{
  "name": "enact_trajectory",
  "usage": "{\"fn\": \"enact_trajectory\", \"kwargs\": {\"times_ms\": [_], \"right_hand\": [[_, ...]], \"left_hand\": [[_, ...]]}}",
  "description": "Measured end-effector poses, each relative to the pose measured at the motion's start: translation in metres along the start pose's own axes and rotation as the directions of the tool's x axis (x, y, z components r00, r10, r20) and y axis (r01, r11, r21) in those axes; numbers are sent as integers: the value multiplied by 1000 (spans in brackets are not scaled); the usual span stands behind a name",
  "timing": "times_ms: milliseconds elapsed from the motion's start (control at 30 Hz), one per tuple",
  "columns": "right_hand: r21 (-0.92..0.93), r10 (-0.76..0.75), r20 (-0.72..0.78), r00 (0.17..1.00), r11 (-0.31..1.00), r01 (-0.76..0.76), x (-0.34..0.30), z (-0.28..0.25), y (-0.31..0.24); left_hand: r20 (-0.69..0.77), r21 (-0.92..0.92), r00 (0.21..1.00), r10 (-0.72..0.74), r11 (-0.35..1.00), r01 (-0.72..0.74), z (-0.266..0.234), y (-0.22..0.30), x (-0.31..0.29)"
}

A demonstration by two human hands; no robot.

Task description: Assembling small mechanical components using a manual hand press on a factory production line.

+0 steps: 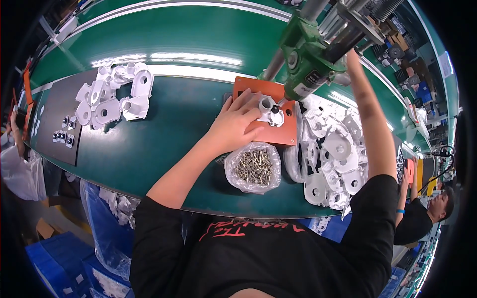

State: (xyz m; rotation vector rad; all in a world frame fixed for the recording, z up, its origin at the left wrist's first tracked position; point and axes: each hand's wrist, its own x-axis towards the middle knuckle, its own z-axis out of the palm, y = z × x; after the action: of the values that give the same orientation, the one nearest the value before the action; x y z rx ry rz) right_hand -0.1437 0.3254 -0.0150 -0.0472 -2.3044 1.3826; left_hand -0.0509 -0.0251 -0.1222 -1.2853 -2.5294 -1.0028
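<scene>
Pressing the white plastic part (271, 113) flat on the orange jig plate (258, 89), the left hand (233, 124) steadied it under the green screwdriver (305, 62); the right hand (350, 52) reached up behind the tool, its grip hidden. A bag of screws (253, 166) sat just beside the jig on the tabletop (164, 139), within easy reach.

Long green bench (149, 154), glossy, running across the room; strip light glares off its top. Second green surface (198, 35) behind it, edged by a pale rail (198, 7). Dark mat (54, 114) at the bench's left end. Blue crates (54, 263) on the floor below, clear bags (107, 233) hanging at the bench edge. Far right: shelves of small boxes (407, 69), another person (422, 213) seated at the line.
</scene>
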Motion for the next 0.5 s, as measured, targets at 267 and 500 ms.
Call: {"fn": "enact_trajectory", "kwargs": {"times_ms": [267, 500], "right_hand": [[477, -71, -130, 989, 870, 125, 130, -45, -59], [318, -218, -184, 959, 910, 268, 137, -31, -128]], "left_hand": [[22, -11, 1000, 19, 1000, -19, -2, 0, 0], [21, 74, 999, -41, 996, 40, -4, -4, -1]]}}
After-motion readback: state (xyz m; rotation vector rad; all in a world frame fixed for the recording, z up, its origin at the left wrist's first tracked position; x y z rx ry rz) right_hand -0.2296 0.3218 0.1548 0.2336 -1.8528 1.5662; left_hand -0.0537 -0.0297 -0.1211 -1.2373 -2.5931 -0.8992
